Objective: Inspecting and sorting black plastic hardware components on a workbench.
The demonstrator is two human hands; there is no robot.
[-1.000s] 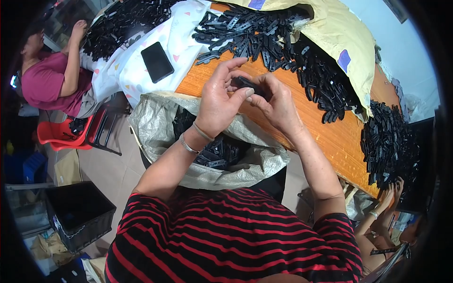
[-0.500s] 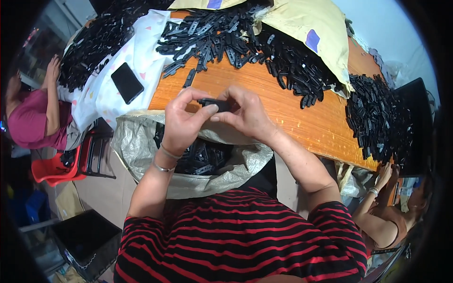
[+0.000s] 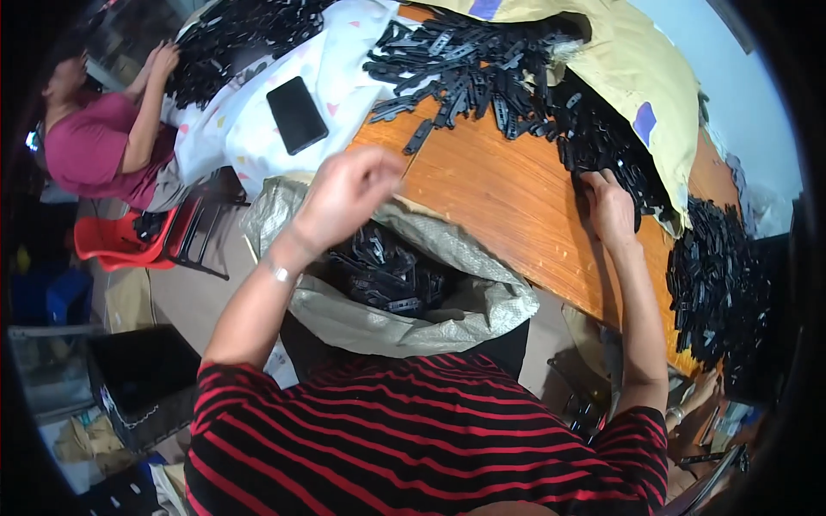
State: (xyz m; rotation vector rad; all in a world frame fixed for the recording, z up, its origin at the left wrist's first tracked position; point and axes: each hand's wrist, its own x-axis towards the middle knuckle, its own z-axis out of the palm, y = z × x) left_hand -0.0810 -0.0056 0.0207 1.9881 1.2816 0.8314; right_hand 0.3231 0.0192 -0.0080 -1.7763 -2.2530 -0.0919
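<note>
My left hand point(image 3: 351, 191) is raised over the near edge of the table, above the mouth of a woven sack point(image 3: 344, 322). Its fingers are bent and smeared by motion, so I cannot make out anything in them. Inside the sack lie many black plastic parts point(image 3: 391, 275). My right hand point(image 3: 613, 213) reaches out to the right, at the near edge of a pile of slim black plastic parts point(image 3: 607, 129). Its fingers are curled together on a dark part there, mostly hidden by the hand. A single black part point(image 3: 419, 136) lies apart on the wood.
The wooden table point(image 3: 482, 193) carries another heap of black parts point(image 3: 465, 73), a yellow sack point(image 3: 662, 77) and a white cloth point(image 3: 245, 120) with a black phone point(image 3: 297, 114). One person point(image 3: 107, 146) works at the left, another person's arm point(image 3: 693, 400) shows at lower right. A red chair point(image 3: 129, 241) stands left.
My hands have parted from over the sack, where they held a black part together. The right went to the pile at right; the left rose slightly, and that part no longer shows. The view shifted.
</note>
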